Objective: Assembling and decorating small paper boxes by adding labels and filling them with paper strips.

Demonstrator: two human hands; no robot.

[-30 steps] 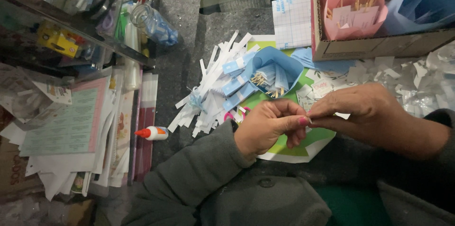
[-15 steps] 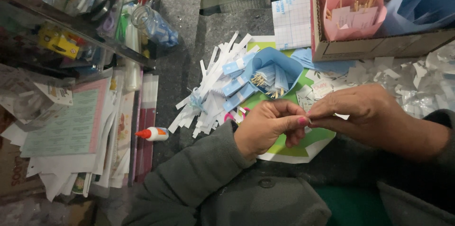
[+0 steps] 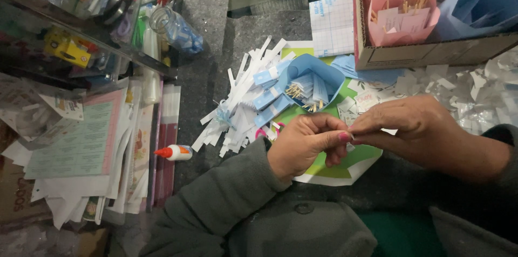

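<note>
Pinching w/ 2 hands: left hand [image 3: 305, 146], right hand [image 3: 410, 125]

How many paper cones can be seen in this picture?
3. A blue cone lies on the table above the hands. A pink cone stands in the cardboard box, with a larger blue cone beside it. More may be hidden in the box.
</note>
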